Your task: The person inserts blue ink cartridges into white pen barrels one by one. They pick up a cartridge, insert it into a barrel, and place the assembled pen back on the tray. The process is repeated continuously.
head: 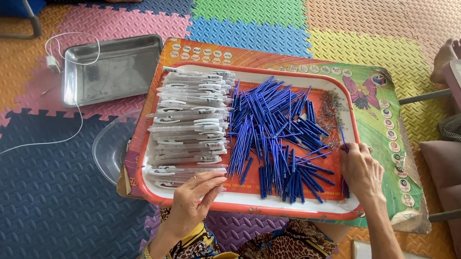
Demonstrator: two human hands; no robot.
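Observation:
A red-rimmed tray rests on a colourful board over my lap. Its left side holds a stack of white pen barrels; the middle holds a heap of blue refills; a small pile of tiny metal springs lies at the right. My left hand rests on the lowest white barrels at the tray's near-left corner, fingers laid on one. My right hand pinches a single blue refill upright near the tray's right edge.
A steel tray lies on the foam floor mats at upper left, with a white cable beside it. A clear plastic bowl peeks from under the board. Another person's foot and a cushion are at right.

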